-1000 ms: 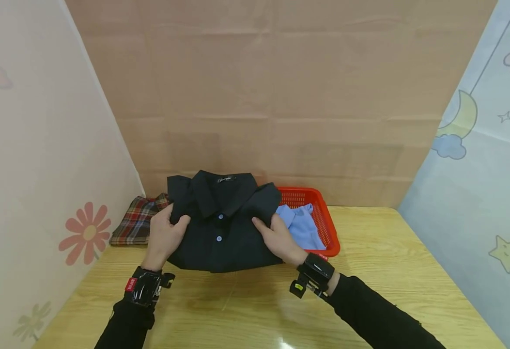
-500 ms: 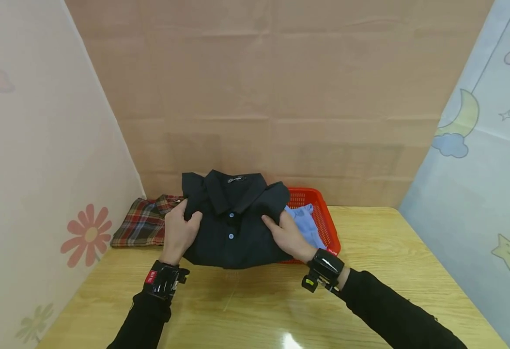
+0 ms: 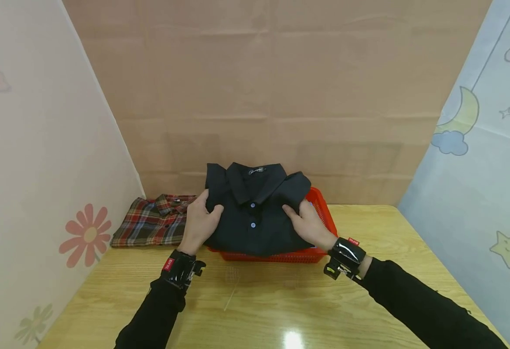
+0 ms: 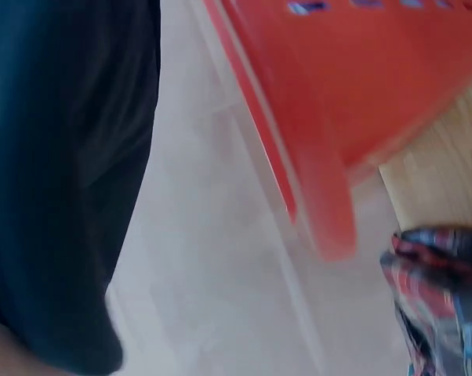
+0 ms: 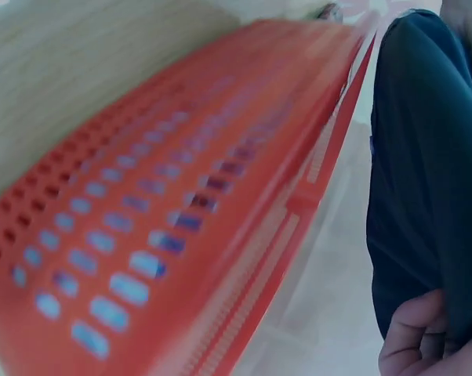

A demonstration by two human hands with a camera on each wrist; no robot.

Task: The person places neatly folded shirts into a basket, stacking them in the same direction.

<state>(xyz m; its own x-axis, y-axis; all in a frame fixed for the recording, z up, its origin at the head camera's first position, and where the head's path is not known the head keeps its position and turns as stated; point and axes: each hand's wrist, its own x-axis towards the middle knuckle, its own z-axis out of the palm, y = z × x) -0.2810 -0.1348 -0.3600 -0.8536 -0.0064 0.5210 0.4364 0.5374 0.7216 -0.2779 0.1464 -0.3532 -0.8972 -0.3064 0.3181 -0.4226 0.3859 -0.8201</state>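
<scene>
A folded black shirt with a collar and pale buttons is held up between both hands. The left hand grips its left side, thumb on the front and fingers behind. On the opposite side, the right hand grips it the same way. Beneath and behind the shirt is a red plastic basket, mostly covered by it in the head view. The right wrist view shows the shirt above the rim of the perforated basket, with curled fingers at its edge.
A folded plaid shirt lies on the wooden table left of the basket. Printed walls flank the table on both sides, and a brown paper wall stands behind it.
Both hands have carried the black shirt to the right and slightly up, from left of the basket to over it. More of the plaid shirt shows, and the light blue garment in the basket is now nearly hidden.
</scene>
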